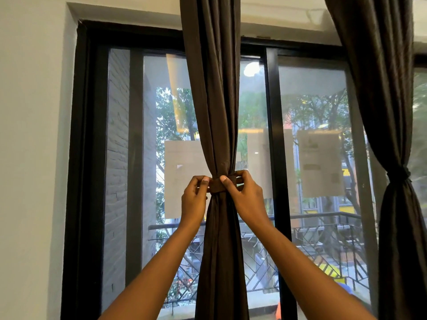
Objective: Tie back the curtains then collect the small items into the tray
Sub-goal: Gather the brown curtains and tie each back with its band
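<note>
Behind everything, a dark-framed window [272, 135] is seen from the head camera, with a balcony railing [323, 241] and trees beyond the glass. At the window's middle a dark curtain [212, 100] hangs gathered into a column, and a matching tie-back band [216, 185] is wrapped round its narrowest part. The band is pinched on its left side by the left hand [194, 199], thumb and fingers [205, 180] clamped on it, and on its right side by the right hand [245, 195], whose thumb is pressed on the front while the other fingers curl behind. By the window's right edge a second curtain [392, 112] is already cinched.

For a sound tie, the band is best kept level and drawn snug before it is fastened. Free room is left on both sides of the column; the glass lies close behind. No tray or small items are in view.
</note>
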